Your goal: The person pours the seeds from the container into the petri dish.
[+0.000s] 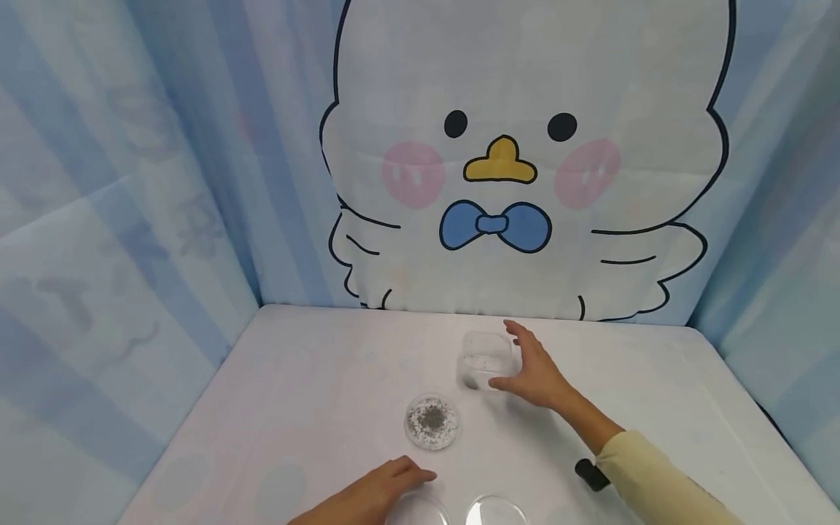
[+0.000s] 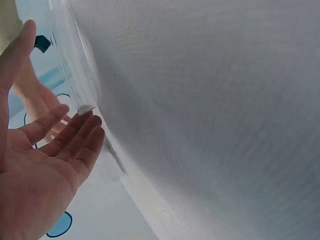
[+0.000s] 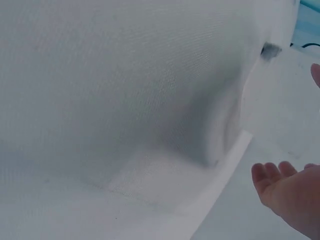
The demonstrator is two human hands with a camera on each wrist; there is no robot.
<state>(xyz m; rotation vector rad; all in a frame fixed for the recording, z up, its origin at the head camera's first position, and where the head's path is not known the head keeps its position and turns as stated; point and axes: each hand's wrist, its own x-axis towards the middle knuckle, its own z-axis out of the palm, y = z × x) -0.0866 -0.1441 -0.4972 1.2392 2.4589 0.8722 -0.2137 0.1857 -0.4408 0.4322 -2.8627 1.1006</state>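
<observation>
My right hand [image 1: 533, 373] reaches to the right side of a clear, box-like container [image 1: 484, 354], its thumb and fingers spread apart. In the right wrist view, the fingers [image 3: 272, 172] of that hand lie near the see-through container [image 3: 280, 100]; whether they touch it I cannot tell. A grey bit shows at one corner of the container. Near the front, my left hand [image 1: 387, 485] stretches its fingers loosely beside a clear round dish [image 1: 418, 512]. From the left wrist, the palm [image 2: 40, 175] faces the camera and holds nothing. Between the hands sits a round clear dish of dark specks [image 1: 432, 421].
Another clear round piece [image 1: 496, 512] lies at the table's front edge. A small black object [image 1: 592, 474] is next to the right sleeve [image 1: 656, 474]. Fabric walls [image 1: 131, 219] surround the white tabletop [image 1: 295, 394] at the back and sides.
</observation>
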